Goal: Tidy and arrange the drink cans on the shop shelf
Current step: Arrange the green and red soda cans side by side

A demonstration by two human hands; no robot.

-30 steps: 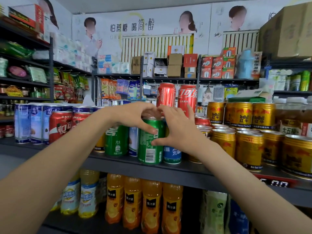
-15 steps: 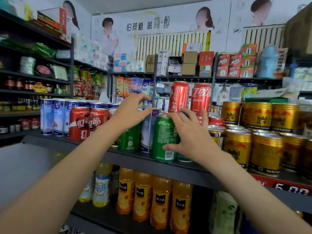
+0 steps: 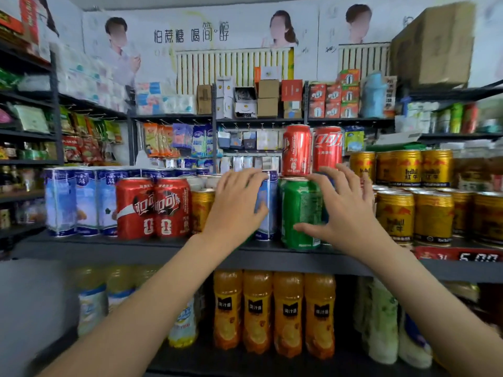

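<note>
A green can (image 3: 302,213) stands at the front edge of the dark shelf (image 3: 122,251), with a blue-and-white can (image 3: 269,197) just to its left. My right hand (image 3: 345,216) is beside the green can with fingers spread; its thumb lies across the can's front. My left hand (image 3: 235,205) rests flat against cans left of the blue-and-white one, hiding whatever is behind it. Its thumb touches the blue-and-white can. Two red cola cans (image 3: 296,151) stand stacked on top, just above the green can.
Two red cola cans (image 3: 152,208) and a gold can (image 3: 201,208) stand to the left, then tall blue-and-white cans (image 3: 70,200). Gold Red Bull cans (image 3: 394,213) fill the right side. Orange juice bottles (image 3: 272,308) line the shelf below. A red price tag (image 3: 460,255) is on the edge.
My right hand has loosened its hold on the green can and spread its fingers. My left hand has dropped from the can tops onto the fronts of the cans.
</note>
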